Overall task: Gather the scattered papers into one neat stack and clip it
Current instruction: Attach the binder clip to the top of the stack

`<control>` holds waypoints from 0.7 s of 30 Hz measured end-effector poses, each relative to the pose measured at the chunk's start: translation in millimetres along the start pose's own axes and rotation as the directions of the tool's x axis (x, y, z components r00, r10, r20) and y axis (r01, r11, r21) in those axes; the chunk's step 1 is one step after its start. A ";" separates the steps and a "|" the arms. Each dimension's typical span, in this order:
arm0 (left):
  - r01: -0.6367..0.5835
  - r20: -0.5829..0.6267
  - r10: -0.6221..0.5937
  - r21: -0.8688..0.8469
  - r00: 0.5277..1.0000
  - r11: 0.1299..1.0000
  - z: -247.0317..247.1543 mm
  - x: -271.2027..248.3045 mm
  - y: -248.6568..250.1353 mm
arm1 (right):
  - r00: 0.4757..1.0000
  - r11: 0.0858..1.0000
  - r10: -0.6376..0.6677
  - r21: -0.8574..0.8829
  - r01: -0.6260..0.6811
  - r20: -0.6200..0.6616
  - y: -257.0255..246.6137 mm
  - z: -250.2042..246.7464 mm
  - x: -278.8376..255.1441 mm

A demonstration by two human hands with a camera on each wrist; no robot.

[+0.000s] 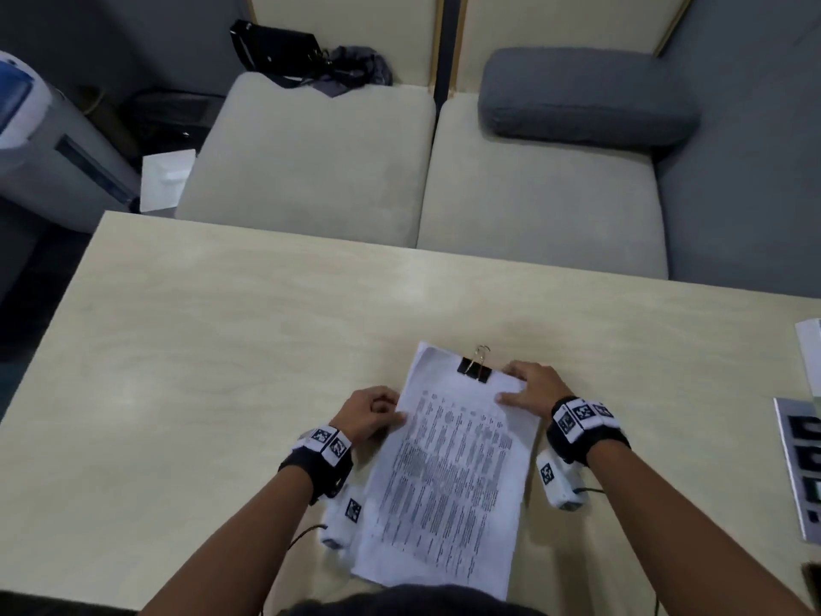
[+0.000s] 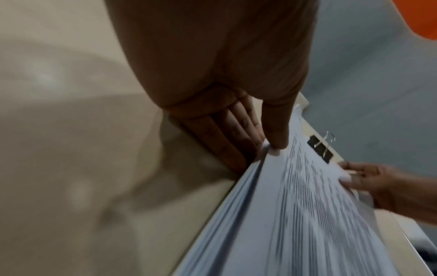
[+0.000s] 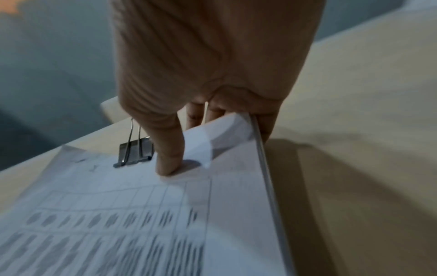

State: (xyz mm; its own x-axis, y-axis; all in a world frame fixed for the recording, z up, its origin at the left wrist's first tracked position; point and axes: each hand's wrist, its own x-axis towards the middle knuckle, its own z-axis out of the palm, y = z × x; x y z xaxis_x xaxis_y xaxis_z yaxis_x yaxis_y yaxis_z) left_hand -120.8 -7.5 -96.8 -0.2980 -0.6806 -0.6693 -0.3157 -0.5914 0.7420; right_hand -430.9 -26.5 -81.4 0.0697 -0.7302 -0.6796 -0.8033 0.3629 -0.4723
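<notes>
Flanking the paper stack (image 1: 448, 473) (clipped): both hands.

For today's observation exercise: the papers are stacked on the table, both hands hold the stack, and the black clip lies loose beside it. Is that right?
Not quite. The clip is clamped on the stack's far edge, as the right wrist view shows. The left hand and right hand do hold it on the table.

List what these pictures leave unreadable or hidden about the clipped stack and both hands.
- Printed text on the paper stack: blurred in every view, unreadable.
- Stack's near edge: head view, hidden behind the dark shape at the bottom edge.
- Sheet count: left wrist view, edges smeared by blur.
- Right hand: fingers under the stack's corner hidden by paper.
- Binder clip: part behind the right thumb.
</notes>
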 end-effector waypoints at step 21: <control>0.059 -0.342 -0.016 0.116 0.940 0.992 -128.1 -137.6 -112.0 | 0.990 0.984 -0.134 0.123 0.128 0.040 -43.5 162.5 -74.9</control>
State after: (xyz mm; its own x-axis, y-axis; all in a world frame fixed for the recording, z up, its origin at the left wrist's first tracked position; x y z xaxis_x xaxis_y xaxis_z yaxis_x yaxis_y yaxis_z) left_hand 71.0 97.0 -82.9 0.0329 -0.7780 -0.6274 -0.4349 -0.5764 0.6918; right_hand -305.1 106.5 -101.1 0.1998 -0.7487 -0.6320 -0.7091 0.3347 -0.6207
